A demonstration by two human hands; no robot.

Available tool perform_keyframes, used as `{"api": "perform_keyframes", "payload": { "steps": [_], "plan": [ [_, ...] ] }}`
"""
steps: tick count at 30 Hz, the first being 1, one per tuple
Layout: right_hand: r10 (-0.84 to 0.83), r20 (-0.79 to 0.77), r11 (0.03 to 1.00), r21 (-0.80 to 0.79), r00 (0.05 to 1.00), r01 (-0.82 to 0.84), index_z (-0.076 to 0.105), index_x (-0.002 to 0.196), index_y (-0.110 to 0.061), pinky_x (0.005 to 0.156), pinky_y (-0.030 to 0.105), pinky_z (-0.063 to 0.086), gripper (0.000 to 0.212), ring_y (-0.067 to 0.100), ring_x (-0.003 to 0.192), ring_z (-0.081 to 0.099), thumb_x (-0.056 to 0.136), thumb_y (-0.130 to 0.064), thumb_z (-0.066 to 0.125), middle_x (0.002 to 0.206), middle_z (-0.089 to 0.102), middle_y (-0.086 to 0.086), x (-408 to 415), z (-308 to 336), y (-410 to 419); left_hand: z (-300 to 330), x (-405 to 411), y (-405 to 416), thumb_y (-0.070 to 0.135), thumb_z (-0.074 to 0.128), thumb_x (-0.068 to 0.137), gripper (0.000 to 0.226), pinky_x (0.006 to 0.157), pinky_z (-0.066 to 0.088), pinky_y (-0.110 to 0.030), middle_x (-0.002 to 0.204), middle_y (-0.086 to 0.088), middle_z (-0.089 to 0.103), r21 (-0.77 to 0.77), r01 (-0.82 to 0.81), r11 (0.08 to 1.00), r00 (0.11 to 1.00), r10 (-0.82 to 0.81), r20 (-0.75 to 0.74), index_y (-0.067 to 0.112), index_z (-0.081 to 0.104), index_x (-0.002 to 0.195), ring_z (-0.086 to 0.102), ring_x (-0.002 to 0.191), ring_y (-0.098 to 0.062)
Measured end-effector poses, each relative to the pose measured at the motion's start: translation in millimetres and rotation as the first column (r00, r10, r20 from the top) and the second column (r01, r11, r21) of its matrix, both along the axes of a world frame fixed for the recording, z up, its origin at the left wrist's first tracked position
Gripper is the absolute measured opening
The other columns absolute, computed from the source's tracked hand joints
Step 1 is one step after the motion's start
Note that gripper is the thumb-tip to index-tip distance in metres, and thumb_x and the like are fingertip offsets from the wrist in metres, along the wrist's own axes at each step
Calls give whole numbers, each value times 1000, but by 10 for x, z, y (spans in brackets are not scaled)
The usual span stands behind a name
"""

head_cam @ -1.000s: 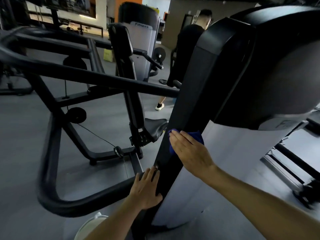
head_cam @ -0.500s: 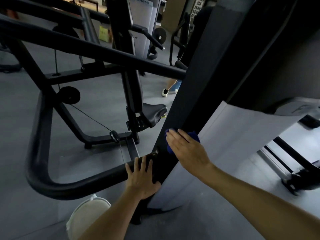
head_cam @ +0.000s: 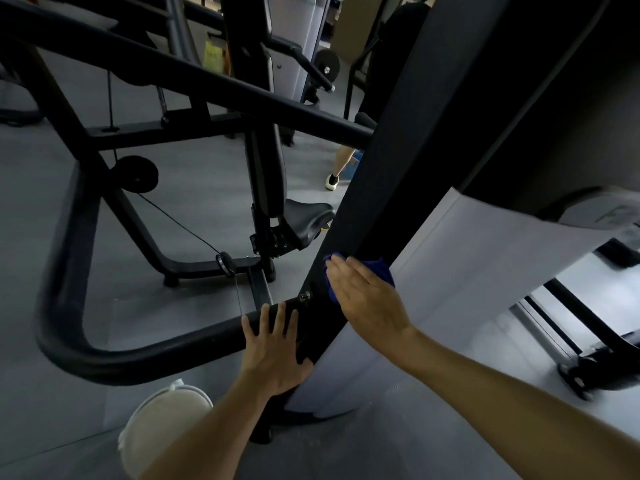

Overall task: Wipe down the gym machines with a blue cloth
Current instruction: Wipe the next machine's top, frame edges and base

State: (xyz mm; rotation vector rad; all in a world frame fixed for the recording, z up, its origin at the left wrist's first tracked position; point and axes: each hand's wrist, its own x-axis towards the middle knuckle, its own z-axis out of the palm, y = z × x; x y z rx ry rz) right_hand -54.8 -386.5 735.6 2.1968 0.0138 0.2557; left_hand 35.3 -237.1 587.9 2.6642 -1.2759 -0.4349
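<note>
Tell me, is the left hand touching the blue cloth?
Apart. The head view shows the left hand on the black frame tube, with dark column between it and the blue cloth.

Grey floor point(head_cam: 194, 188) underfoot, with a white bucket point(head_cam: 162, 431) sitting near the bottom edge. Farther back, another person's leg and white shoe point(head_cam: 331, 181) show, and a yellow sign point(head_cam: 213, 57) beyond.
</note>
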Motion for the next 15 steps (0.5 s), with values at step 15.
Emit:
{"api": "perform_keyframes", "payload": {
  "steps": [15],
  "plan": [
    [67,81,990,117,994,-76,34,154,7,127,41,18,65,34,152,29,97,-16,56,162,33,22,-81,-827,-126,-294,-105,-12,78,35,85,112,119,-13,-70,169,-13,-29,-48,-30,998,983,38,182,19,-19,163,-24,156,-41]
  ]
}}
